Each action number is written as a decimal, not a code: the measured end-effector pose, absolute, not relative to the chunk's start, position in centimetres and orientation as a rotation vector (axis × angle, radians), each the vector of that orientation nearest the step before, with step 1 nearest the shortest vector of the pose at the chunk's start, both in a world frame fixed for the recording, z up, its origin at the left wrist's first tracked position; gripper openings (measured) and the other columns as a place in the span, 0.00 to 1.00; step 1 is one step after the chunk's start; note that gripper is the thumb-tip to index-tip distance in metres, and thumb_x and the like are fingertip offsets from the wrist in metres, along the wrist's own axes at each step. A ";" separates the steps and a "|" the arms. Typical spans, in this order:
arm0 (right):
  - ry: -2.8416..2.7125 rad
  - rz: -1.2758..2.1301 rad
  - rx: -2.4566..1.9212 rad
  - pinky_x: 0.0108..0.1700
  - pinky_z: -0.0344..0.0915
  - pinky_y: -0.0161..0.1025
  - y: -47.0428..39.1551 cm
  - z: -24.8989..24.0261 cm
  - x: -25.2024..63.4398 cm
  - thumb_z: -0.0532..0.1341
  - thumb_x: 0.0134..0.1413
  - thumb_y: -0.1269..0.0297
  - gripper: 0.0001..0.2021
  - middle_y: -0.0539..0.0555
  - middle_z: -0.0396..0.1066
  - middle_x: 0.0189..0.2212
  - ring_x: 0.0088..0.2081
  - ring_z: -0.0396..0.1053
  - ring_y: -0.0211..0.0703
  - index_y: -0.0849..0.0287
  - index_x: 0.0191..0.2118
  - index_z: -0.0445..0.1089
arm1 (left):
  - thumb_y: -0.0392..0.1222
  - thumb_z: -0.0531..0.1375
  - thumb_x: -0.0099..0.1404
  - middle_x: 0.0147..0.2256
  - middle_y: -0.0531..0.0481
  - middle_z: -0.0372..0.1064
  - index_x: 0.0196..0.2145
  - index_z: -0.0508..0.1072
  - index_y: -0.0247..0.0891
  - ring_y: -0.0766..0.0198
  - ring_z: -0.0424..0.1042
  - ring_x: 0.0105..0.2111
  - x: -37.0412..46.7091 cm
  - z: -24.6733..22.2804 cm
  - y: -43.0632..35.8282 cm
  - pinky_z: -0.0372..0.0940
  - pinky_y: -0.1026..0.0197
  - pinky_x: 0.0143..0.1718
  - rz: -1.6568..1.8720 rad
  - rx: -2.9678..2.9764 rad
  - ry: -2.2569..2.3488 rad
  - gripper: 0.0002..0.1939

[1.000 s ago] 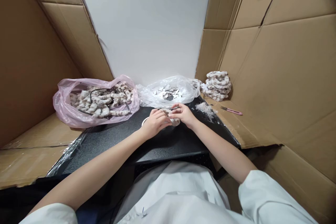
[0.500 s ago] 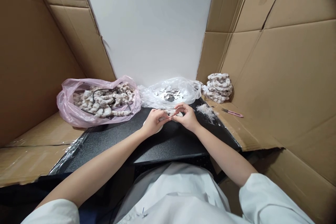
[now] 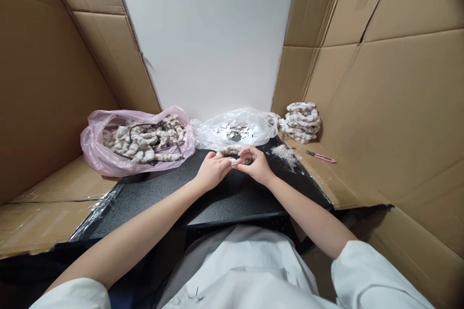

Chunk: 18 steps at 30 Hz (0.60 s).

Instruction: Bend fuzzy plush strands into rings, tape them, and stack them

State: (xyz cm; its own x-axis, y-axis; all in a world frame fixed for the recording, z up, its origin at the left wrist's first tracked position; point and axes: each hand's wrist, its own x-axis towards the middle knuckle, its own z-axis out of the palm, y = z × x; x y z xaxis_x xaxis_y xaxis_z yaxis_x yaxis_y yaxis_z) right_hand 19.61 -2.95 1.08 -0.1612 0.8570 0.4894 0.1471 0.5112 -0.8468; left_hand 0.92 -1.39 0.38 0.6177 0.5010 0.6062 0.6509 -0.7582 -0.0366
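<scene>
Over the black tabletop (image 3: 217, 203), my left hand (image 3: 213, 171) and my right hand (image 3: 255, 166) meet with bent fingers. Between their fingertips is a small white tag (image 3: 233, 161), pinched from both sides. A fluffy white-and-brown strip (image 3: 231, 150) curves just behind the fingers and passes by both hands; part of it is hidden by them. Behind the hands lies a clear plastic bag (image 3: 213, 137) with many small white and silvery pieces (image 3: 235, 130).
On the left, an open pink bag (image 3: 94, 154) holds fluffy strips and dark cords. At right are stacked fluffy rings (image 3: 301, 120), pink-handled snips (image 3: 322, 157) and loose fluff (image 3: 285, 155). Cardboard walls (image 3: 406, 106) stand on both sides.
The fingers of both hands have shifted slightly, and the white tag between them now shows. More of the fluffy strip is visible behind them. The pale round edge under my left hand no longer shows.
</scene>
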 end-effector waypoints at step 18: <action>-1.889 0.421 -0.873 0.50 0.59 0.46 -2.8 1.5 20.3 0.68 0.41 0.68 0.10 0.50 0.74 0.27 0.37 0.69 0.48 0.53 0.30 0.66 | 0.47 0.52 0.61 0.24 0.53 0.57 0.26 0.62 0.38 0.68 0.57 0.24 0.5 1.9 -2.0 0.54 0.64 0.26 -1.198 -3.559 -1.378 0.11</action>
State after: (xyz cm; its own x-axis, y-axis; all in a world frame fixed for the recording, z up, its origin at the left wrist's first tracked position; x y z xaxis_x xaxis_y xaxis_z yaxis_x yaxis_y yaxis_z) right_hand 20.34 -2.83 1.47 -0.2668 0.7265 0.6333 0.3889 0.6824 -0.6190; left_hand 0.51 -2.01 1.87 0.6553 0.7336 0.1800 0.2803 -0.4575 0.8439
